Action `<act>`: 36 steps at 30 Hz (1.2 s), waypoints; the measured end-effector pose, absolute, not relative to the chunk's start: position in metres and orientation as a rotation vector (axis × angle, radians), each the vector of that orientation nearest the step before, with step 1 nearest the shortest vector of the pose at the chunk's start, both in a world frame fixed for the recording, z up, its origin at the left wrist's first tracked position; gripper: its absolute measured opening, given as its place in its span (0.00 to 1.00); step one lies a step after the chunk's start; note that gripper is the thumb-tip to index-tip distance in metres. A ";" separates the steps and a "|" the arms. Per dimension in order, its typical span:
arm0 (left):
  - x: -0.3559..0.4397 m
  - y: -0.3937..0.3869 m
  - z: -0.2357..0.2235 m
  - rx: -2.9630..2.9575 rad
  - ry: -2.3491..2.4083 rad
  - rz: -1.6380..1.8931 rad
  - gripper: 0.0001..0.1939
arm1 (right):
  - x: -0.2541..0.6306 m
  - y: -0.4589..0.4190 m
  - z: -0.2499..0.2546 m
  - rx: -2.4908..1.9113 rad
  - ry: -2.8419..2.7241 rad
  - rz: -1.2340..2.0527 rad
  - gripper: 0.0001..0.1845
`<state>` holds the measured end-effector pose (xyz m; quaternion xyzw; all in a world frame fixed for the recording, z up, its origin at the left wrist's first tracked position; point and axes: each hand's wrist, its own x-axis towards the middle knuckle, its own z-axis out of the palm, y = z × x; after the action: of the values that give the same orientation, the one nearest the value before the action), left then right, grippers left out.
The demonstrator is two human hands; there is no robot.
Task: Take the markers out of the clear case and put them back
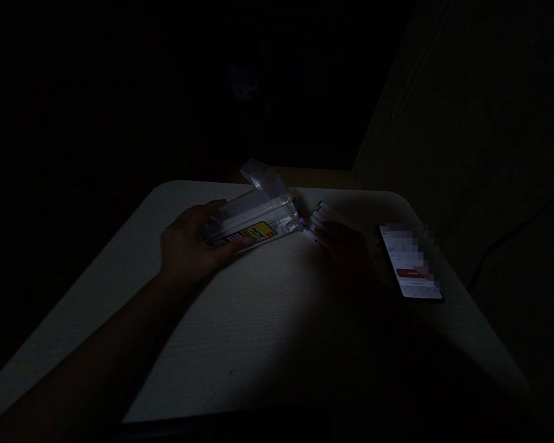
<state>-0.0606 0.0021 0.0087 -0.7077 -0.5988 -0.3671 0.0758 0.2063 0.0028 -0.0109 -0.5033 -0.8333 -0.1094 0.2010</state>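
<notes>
My left hand (191, 240) is wrapped round a clear plastic case (258, 209) that lies on its side on the table, its hinged lid swung up and its mouth toward the right. A yellow and dark label shows on the case's near side. A few coloured marker ends (301, 220), one of them purple, show at the mouth. Just to the right, in deep shadow, my right hand (346, 243) is closed on several white markers (321, 212) with coloured ends. Its fingers are hard to make out in the dark.
The white table (221, 344) has rounded far corners. A lit phone (410, 264) lies near its right edge, partly blurred out. A dark cable (484, 255) runs beyond that edge. A dark edge crosses the bottom of the view, and the room behind is nearly black.
</notes>
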 end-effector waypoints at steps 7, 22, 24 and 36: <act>-0.061 0.003 0.007 -2.151 -1.729 -1.128 0.36 | 0.208 0.003 -0.008 -1.433 -2.306 -0.301 0.18; -0.060 0.002 0.010 -2.166 -1.728 -1.113 0.36 | 0.211 0.006 -0.009 -1.396 -2.283 -0.264 0.17; -0.060 0.002 0.009 -2.165 -1.726 -1.111 0.36 | 0.210 0.008 -0.008 -1.392 -2.292 -0.260 0.17; -0.062 0.002 0.010 -2.239 -1.655 -1.101 0.36 | 0.214 0.012 -0.005 -1.417 -2.304 -0.253 0.18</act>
<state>-0.0622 0.0021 0.0098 -0.7458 -0.5513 -0.3668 0.0735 0.2135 0.0124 -0.0055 -0.5099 -0.8290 -0.0911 0.2109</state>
